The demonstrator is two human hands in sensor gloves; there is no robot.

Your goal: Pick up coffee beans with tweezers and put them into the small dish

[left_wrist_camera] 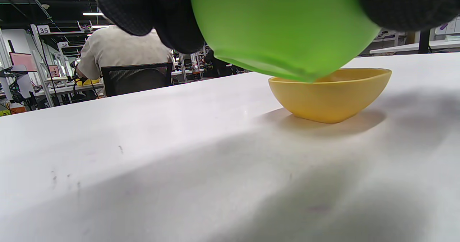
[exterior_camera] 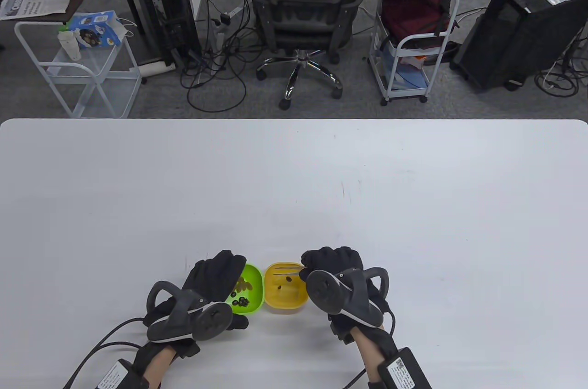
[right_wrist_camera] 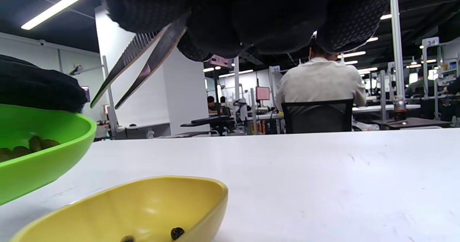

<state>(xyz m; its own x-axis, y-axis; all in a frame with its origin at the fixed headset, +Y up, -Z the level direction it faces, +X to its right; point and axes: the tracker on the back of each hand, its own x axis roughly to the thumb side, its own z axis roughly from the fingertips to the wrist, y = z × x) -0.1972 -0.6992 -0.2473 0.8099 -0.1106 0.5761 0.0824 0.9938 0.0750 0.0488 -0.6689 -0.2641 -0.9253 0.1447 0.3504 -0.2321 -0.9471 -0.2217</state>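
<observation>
The left hand (exterior_camera: 216, 281) curls its fingers around the small green plastic dish (exterior_camera: 248, 290) and tips it off the white surface (exterior_camera: 321, 187); the left wrist view shows its underside raised above the surface. Judging by the tilt, this gathers the dark coffee beans (exterior_camera: 240, 301) toward the low side, where they are easier to reach. A few paler, olive-coloured beans (right_wrist_camera: 34, 145) lie higher in the same dish.

The right hand (exterior_camera: 333, 265) pinches a pair of slim metal tweezers (exterior_camera: 287, 271), its grip closed around their upper part. The tips reach over the small yellow plastic dish (exterior_camera: 285, 288), which sits flat just beside the green one. In the right wrist view the two blades stand apart and nothing shows between their points, so the tweezers look empty. Two dark beans (right_wrist_camera: 176, 232) already lie in the yellow dish, which suggests it is the receiving one and the task is only partly done.

Next, probably, the tweezers swing left over the green dish for another bean. The beans are small, rounded and likely slippery, so a light squeeze may let one skip out.
</observation>
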